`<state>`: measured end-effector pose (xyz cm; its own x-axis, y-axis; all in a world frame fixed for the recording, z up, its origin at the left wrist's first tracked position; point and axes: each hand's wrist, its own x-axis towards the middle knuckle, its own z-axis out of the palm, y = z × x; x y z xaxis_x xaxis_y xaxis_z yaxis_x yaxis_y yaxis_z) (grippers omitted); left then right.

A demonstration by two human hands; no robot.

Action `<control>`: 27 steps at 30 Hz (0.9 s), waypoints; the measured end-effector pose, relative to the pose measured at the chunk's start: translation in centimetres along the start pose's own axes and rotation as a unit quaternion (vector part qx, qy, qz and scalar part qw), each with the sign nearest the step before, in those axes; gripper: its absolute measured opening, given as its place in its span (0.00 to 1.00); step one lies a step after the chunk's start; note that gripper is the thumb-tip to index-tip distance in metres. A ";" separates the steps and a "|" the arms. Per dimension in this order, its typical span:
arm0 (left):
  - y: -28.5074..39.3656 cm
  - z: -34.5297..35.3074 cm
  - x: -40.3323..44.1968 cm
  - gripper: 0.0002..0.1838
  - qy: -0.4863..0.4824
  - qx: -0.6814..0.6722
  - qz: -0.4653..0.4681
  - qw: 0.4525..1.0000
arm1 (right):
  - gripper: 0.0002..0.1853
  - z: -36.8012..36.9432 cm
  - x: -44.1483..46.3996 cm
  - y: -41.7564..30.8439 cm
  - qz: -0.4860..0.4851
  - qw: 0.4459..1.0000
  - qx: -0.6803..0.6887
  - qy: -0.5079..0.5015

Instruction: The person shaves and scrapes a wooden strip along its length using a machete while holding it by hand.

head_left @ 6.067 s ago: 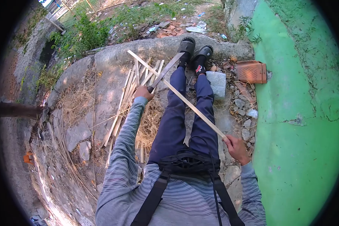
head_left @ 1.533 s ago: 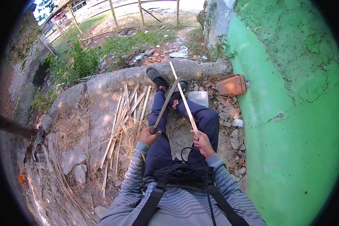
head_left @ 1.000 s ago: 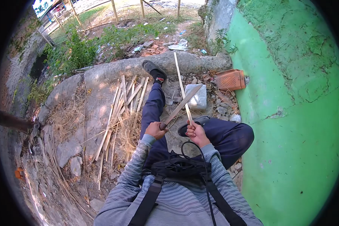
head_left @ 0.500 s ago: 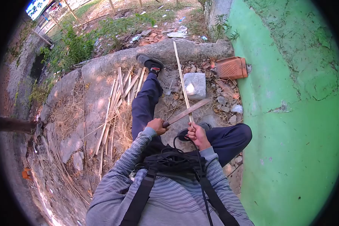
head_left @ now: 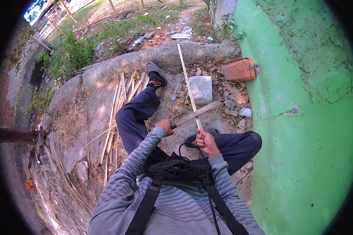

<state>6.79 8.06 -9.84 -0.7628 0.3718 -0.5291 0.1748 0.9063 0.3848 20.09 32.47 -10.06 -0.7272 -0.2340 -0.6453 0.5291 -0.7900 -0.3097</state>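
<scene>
My left hand (head_left: 164, 127) is closed round the dark handle of a machete (head_left: 202, 111). The long brownish blade points right and crosses a pale bamboo strip (head_left: 187, 81); whether the edge touches it I cannot tell. My right hand (head_left: 208, 143) grips the near end of that strip in front of my right shin. From there the strip runs away from me, its far end reaching the low concrete edge. Just right of the strip lies a pale stone block (head_left: 200, 89). More bamboo strips (head_left: 114, 111) lie in a loose pile beyond my left leg.
On the right rises a green wall (head_left: 302, 156), with a terracotta block (head_left: 239, 69) at its foot. A rounded concrete kerb (head_left: 145, 56) crosses the ground ahead. Stones and rubble (head_left: 231, 103) lie near the wall. Dry fibres (head_left: 72, 121) are scattered left. A black cable hangs over my lap.
My left leg has bent more, its knee moving out to the left and the foot shifting slightly. Both hands keep their holds, and the blade and strip stay crossed.
</scene>
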 end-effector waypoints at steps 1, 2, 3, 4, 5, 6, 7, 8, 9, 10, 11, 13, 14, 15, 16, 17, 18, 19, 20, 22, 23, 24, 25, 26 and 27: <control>0.2 -0.2 -0.2 0.18 0.002 -0.001 0.002 1.000 | 0.13 0.0 0.1 -0.1 -0.001 1.000 -0.009 0.005; 0.3 -0.6 -0.4 0.18 0.004 -0.003 0.005 1.000 | 0.13 0.0 0.0 -0.2 0.000 1.000 -0.012 0.004; 0.2 -0.5 -0.3 0.18 0.008 -0.005 0.004 1.000 | 0.13 0.0 -0.2 -0.4 0.002 1.000 0.005 -0.011; 0.0 -0.1 -0.6 0.18 0.009 -0.005 0.020 1.000 | 0.13 0.1 -0.3 -0.6 0.006 0.999 0.023 -0.024; 0.0 0.3 -0.7 0.19 0.010 -0.005 0.036 0.999 | 0.13 0.2 -0.3 -0.7 0.010 0.999 0.030 -0.015; 0.1 0.5 -0.9 0.19 0.010 -0.009 0.037 0.999 | 0.13 0.3 -0.4 -0.7 0.010 1.000 0.027 -0.013; 0.1 0.6 -1.0 0.19 -0.006 -0.002 0.032 0.999 | 0.13 0.5 -0.6 -0.5 0.008 1.000 0.012 -0.015; 0.1 0.5 -1.0 0.20 -0.020 0.006 0.027 0.999 | 0.13 0.7 -0.6 -0.4 0.005 1.000 -0.005 -0.019; -0.2 0.8 -0.4 0.20 -0.033 0.019 0.020 0.999 | 0.13 0.7 -0.6 -0.1 -0.005 1.000 -0.031 -0.003; -0.4 1.1 0.1 0.20 -0.032 0.015 0.020 0.999 | 0.13 0.6 -0.6 0.0 -0.004 0.999 -0.034 -0.001; -0.6 1.4 0.7 0.20 -0.016 0.014 0.004 1.000 | 0.13 0.6 -0.6 0.1 -0.006 0.999 -0.045 0.002; -0.9 1.2 1.7 0.19 0.040 -0.024 -0.027 0.999 | 0.13 0.7 -1.1 0.8 -0.002 0.999 -0.047 0.008; -1.2 0.5 2.6 0.18 0.034 -0.036 -0.035 0.998 | 0.13 0.8 -1.4 1.0 -0.003 0.999 -0.050 0.011; -1.3 -0.3 3.1 0.18 0.028 -0.036 -0.028 0.999 | 0.13 0.9 -1.5 1.1 -0.004 0.998 -0.053 0.016; -1.2 -0.7 3.3 0.18 0.022 -0.038 -0.023 0.999 | 0.13 1.0 -1.6 1.0 -0.004 0.998 -0.058 0.021; -1.1 -0.9 3.3 0.18 0.024 -0.042 -0.026 0.998 | 0.13 0.9 -1.7 0.7 0.010 1.000 -0.018 0.003; -1.1 -1.0 3.1 0.18 0.022 -0.032 -0.011 0.999 | 0.13 0.9 -1.7 0.3 0.014 1.000 -0.021 0.002; -1.1 -0.9 2.8 0.18 0.020 -0.021 0.004 1.000 | 0.13 0.8 -1.8 -0.1 0.005 1.000 -0.025 -0.009; -1.0 -0.7 2.2 0.18 0.020 -0.022 0.003 1.000 | 0.13 0.8 -1.8 -0.5 -0.006 0.999 -0.028 -0.020; -0.8 -0.2 1.0 0.19 -0.003 0.008 0.037 0.999 | 0.13 1.3 -2.0 -0.7 -0.003 1.000 -0.009 -0.025; -1.3 0.7 1.6 0.20 -0.012 0.000 0.034 0.999 | 0.13 1.4 -2.4 -0.3 -0.016 0.998 -0.056 0.002; -1.5 0.8 1.8 0.20 -0.012 -0.002 0.034 0.999 | 0.13 1.8 -2.7 0.1 -0.029 0.994 -0.103 0.030; -1.7 0.8 2.3 0.20 0.005 -0.006 0.018 1.000 | 0.13 2.0 -2.9 0.6 -0.034 0.991 -0.120 0.051; -1.8 0.9 2.7 0.20 0.020 -0.013 0.002 1.000 | 0.13 2.0 -2.9 1.1 -0.032 0.991 -0.121 0.054; -1.7 0.9 3.1 0.20 0.019 -0.017 0.000 1.000 | 0.14 2.1 -2.8 1.4 -0.045 0.987 -0.145 0.062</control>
<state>4.69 7.79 -12.79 -0.7854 0.3643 -0.5005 0.1546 0.8983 0.4113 21.98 30.87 -7.19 -0.7268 -0.0846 -0.6816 0.5808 -0.6054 -0.5441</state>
